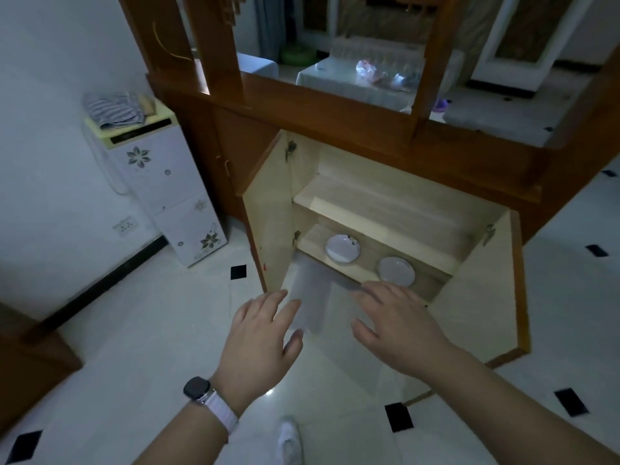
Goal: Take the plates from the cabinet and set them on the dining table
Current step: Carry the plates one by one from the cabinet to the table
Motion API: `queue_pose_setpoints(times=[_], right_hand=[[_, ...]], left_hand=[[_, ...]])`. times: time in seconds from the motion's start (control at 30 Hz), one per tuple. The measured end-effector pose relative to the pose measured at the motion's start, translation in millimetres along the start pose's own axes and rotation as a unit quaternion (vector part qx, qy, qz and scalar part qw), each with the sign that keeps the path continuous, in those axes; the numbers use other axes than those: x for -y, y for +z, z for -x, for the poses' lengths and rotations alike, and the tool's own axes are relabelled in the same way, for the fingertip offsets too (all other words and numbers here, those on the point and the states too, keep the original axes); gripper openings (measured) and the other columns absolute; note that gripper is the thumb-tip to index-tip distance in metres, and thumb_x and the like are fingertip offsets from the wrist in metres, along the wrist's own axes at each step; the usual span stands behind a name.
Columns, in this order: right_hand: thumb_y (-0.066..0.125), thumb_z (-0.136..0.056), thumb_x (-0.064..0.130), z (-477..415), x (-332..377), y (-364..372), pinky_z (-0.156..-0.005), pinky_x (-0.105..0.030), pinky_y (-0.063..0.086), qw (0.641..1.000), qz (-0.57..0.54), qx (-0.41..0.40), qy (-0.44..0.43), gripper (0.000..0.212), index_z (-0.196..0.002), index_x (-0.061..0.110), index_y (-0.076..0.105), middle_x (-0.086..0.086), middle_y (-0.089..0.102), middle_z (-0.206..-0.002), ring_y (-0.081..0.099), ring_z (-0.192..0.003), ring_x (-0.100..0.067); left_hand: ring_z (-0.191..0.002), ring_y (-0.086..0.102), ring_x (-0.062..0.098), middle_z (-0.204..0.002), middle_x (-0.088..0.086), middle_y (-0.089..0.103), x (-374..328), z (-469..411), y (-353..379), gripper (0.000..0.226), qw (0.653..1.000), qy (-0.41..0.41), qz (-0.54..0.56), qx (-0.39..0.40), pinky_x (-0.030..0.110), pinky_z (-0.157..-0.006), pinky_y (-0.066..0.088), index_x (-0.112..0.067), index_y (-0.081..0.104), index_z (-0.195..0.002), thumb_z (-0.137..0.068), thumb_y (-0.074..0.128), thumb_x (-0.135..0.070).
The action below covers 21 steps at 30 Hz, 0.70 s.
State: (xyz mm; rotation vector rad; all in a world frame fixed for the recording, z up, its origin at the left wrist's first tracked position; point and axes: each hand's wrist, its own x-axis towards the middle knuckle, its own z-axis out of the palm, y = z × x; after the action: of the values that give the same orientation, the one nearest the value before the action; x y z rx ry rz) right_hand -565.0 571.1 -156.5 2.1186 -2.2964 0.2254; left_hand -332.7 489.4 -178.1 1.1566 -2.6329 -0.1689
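Two small grey-white plates lie side by side on the lower shelf of the open wooden cabinet (375,209): the left plate (343,249) and the right plate (396,271). Both cabinet doors stand wide open. My left hand (261,333), with a watch on its wrist, hovers in front of the cabinet with fingers spread, holding nothing. My right hand (399,327) is also open, its fingertips just below the right plate, not touching it. Through the opening above the cabinet I see the dining table (322,75) with a pale cloth in the far room.
A white floral appliance (167,189) with a striped cloth on top stands against the left wall. The left cabinet door (268,223) and right door (486,290) jut out to either side of my hands. The floor is glossy white tile. My shoe (289,437) shows below.
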Motion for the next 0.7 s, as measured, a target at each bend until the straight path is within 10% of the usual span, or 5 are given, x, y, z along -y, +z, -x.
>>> queue_pose_setpoints(times=[0.7], right_hand=[[0.048,-0.085,0.047,-144.3,-24.2,17.4,-0.094,-0.040,0.044,0.995,0.021,-0.045,0.089,0.050,-0.122,0.017,0.063,-0.007,0.061,-0.123,0.054,-0.115,-0.028]], left_hand=[[-0.113,0.057,0.027,-0.127,0.007,0.061,92.4,-200.9,39.1,0.045,0.992,0.121,0.014,0.019,0.038,-0.087,0.045,-0.021,0.058,-0.126,-0.085,0.058,-0.040]])
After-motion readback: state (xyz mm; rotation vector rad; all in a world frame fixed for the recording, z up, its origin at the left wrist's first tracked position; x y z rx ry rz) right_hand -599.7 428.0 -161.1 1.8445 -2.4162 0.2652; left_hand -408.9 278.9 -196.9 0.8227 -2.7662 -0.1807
